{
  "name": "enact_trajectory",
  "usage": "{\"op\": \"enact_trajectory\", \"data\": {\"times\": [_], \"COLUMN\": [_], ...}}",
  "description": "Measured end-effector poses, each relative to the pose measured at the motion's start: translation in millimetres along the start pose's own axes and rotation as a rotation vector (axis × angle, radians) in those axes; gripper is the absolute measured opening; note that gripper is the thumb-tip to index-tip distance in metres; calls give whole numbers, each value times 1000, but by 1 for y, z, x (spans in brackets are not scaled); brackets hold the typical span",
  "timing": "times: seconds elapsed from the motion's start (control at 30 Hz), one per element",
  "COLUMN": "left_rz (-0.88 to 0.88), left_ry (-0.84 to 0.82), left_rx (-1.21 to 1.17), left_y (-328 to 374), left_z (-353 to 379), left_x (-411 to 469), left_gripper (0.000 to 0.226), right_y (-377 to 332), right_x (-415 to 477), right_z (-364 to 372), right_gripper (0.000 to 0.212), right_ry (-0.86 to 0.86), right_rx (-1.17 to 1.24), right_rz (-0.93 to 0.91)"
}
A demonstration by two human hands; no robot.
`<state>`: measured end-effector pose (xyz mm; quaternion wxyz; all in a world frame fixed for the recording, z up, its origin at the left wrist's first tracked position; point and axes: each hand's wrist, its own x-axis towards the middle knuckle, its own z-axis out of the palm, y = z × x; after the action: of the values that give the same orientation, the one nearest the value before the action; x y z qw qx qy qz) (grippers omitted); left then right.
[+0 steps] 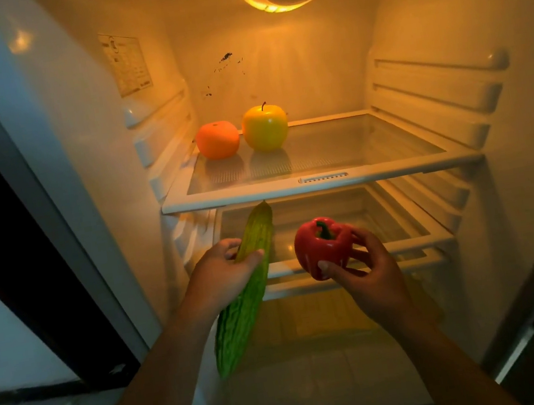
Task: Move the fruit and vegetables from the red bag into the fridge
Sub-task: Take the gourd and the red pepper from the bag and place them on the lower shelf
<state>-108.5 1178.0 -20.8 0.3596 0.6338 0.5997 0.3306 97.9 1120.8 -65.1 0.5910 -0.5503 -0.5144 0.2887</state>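
Both hands are full — the left hand (220,271) has its grip wrapped around a long bitter gourd (245,295) at lower centre, and the right hand (369,273) pinches a red pepper (322,246) by its fingertips. Both are held just in front of the fridge's lower shelf (353,253), not yet set down. On the upper shelf (324,179), toward its left, an orange (217,139) and apple (264,127) already sit, so at least 2 are done and 2 are in hand. No red bag shows, so any remainder is unknown.
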Motion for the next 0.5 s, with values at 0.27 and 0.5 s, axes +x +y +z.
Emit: {"op": "enact_trajectory", "data": {"times": [0.27,0.5], "left_rz": [91,112], "left_ry": [-57,61], "left_rx": [-58,-129], "left_y": [-11,-12], "left_z": [-2,3], "left_x": [-28,-19], "left_gripper": [42,40], "right_y": [4,2], "right_x": [-3,-4], "right_z": [11,14], "right_gripper": [79,66], "right_ry": [3,-23], "right_rx": [19,32], "right_rz": [-15,-83]}}
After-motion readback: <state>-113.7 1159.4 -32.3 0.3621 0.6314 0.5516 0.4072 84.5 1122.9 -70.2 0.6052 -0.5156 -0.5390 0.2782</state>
